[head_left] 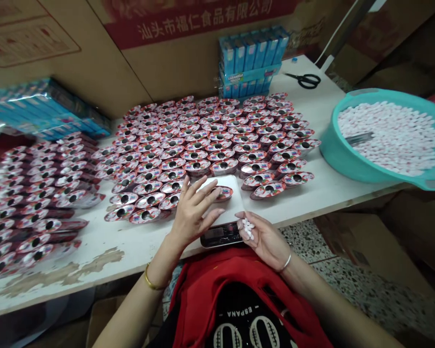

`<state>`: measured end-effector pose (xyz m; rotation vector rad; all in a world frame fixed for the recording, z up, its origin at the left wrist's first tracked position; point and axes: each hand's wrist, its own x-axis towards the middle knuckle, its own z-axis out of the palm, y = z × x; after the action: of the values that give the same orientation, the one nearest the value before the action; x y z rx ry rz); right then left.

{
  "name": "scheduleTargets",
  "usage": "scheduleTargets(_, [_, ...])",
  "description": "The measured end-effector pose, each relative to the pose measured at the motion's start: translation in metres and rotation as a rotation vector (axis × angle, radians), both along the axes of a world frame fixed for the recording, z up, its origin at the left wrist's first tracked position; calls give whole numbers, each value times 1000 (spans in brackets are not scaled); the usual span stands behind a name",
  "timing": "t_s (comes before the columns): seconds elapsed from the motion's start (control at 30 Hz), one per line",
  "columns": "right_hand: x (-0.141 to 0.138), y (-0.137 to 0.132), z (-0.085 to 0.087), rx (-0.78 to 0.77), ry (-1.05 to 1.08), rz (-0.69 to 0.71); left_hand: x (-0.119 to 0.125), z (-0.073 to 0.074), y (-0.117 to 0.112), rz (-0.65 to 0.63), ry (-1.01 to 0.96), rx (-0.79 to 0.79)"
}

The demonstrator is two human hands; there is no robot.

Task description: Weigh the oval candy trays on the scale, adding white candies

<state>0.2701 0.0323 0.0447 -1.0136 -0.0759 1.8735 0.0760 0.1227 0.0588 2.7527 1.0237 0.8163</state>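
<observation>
My left hand [195,210] reaches over a white kitchen scale [232,186], its fingers stretched out and apart. Beneath those fingertips is a red-and-white oval-topped packet [224,193], partly covered by the hand; whether they touch it is unclear. To the right, my right hand [266,244] is cupped palm up around a small heap of white candy-like pellets [248,229]. It is just in front of the scale, close to its dark display [221,235]. Rows of similar packets [197,154], with dark round holes in their tops, stand behind the scale and on both sides.
A turquoise basin [366,169] of white pellets, with a metal scoop [358,138] in it, is at the table's right edge. Black scissors [308,80] lie behind. Blue boxes [252,63] stand at the back; more packets [39,193] fill the left.
</observation>
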Motion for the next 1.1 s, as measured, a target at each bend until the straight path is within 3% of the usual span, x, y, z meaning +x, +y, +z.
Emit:
scheduleTargets(0.17, [-3, -3, 5, -3, -3, 24, 13, -6, 0, 72, 23, -65])
scheduleTargets(0.3, [-4, -8, 15, -4, -49, 49, 5, 14, -9, 47, 18, -197])
scheduleTargets(0.4, [0, -10, 17, -36, -99, 58, -39, 45, -29, 129, -36, -293])
scheduleTargets(0.47, [1, -11, 16, -56, -110, 65, -84, 62, -45, 261, -15, -323])
scheduleTargets(0.53, [1, -10, 15, -72, -121, 73, -134, 70, -60, 422, 41, -315])
scheduleTargets(0.67, [-8, -8, 19, -96, -146, 92, -221, 54, -69, 686, 117, -272])
scheduleTargets(0.77, [-16, -8, 23, -113, -145, 104, -258, 33, -51, 789, 162, -224])
scheduleTargets(0.9, [-21, -13, 25, -172, -163, 85, -273, 13, -11, 844, 178, -205])
scheduleTargets(1.1, [-24, -16, 18, -237, -181, 62, -260, -8, 41, 755, 112, -257])
